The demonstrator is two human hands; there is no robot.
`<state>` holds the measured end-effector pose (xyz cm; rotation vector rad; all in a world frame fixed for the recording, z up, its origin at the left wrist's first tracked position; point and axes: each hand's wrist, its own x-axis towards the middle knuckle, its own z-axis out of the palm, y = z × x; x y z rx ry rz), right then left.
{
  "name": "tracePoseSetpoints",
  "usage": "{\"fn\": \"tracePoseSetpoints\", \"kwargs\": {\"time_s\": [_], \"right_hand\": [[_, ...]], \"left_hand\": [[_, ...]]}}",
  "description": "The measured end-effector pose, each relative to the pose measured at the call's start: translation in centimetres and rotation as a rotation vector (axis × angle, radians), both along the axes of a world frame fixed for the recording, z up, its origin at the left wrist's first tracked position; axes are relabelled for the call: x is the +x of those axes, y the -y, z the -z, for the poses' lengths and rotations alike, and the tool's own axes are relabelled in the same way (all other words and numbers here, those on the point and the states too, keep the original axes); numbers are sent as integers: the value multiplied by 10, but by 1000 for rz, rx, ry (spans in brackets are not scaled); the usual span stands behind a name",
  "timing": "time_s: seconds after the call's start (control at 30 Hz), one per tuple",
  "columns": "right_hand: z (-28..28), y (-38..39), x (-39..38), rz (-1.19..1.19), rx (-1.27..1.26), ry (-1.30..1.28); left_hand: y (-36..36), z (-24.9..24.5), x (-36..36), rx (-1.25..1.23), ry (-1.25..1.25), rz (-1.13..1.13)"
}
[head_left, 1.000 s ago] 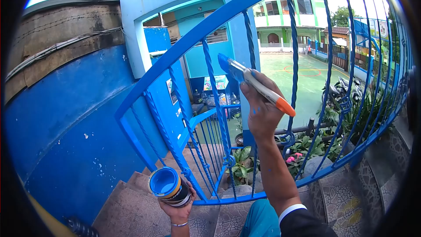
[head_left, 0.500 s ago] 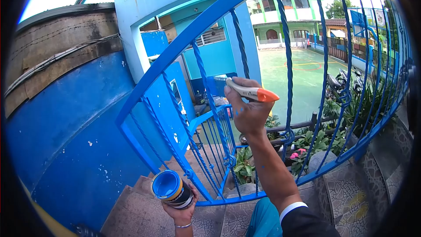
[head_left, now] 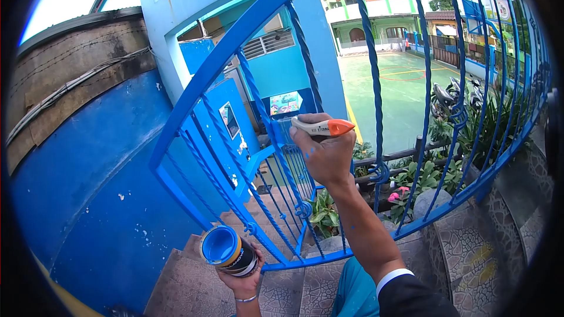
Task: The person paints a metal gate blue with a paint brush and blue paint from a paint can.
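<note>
My right hand (head_left: 326, 155) is closed around a paintbrush (head_left: 323, 127) with a pale handle and an orange end. Its bristles point left and reach a twisted blue bar (head_left: 257, 91) of the metal railing (head_left: 214, 73); whether they touch it is hard to see. Blue paint specks mark the hand. Low in the view, my left hand (head_left: 242, 279) grips an open paint can (head_left: 230, 252) from beneath and the side. The can has a dark label with a yellow band, holds blue paint, and tilts slightly. Bars further right look darker than those on the left.
Patterned stone steps (head_left: 176, 276) run below and beyond the railing. A blue wall (head_left: 106, 182) rises on the left. Plants with pink flowers (head_left: 398, 195) and a rock (head_left: 432, 201) sit behind the bars. Motorcycles (head_left: 464, 97) stand near a green court (head_left: 385, 100).
My right hand and the brush have moved down and slightly left along the twisted bar. My left hand still holds the can in nearly the same place. The view has shifted slightly.
</note>
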<state>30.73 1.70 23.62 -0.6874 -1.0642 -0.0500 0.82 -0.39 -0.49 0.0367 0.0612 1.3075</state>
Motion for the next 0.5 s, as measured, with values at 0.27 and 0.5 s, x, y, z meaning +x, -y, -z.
{"fn": "tracePoseSetpoints", "kwargs": {"time_s": [0.27,0.5], "right_hand": [[-41,-6,1,7,366,101],[34,-12,6,146,263,163]], "left_hand": [[-3,2,1,-1,6,0],[0,-5,4,-58,-31,-31]]}}
